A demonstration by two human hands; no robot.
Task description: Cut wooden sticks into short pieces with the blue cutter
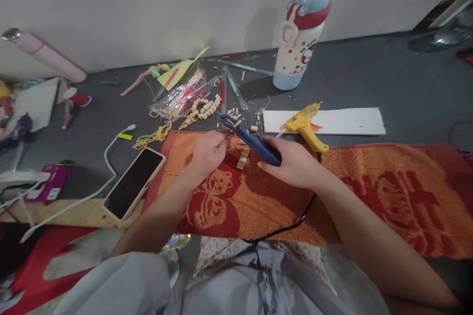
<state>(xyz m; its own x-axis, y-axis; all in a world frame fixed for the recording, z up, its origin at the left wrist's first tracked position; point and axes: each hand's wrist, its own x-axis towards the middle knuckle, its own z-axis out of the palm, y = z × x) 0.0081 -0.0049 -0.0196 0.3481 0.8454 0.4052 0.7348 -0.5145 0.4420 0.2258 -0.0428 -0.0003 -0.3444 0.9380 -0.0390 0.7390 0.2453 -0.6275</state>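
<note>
My right hand (290, 160) is wrapped round a dark blue hand tool (251, 140), which looks like a cutter and points up and left. Close to the tool's tip, my left hand (210, 151) is closed in a pinch; what it holds is too small to make out. A row of short wooden pieces (243, 158) lies on the orange and red towel (288, 206) beneath the tool. More small wooden bits (254, 128) are scattered just beyond it. A string of wooden pieces (207, 110) with yellow cord lies beyond my left hand.
A yellow glue gun (305, 125) rests across a white strip (351, 121) to the right. Behind it stands a tall bottle (295, 56). A phone (135, 184) and white cable (107, 157) are at left. Plastic packets (181, 91) and thin sticks (236, 87) lie at the back.
</note>
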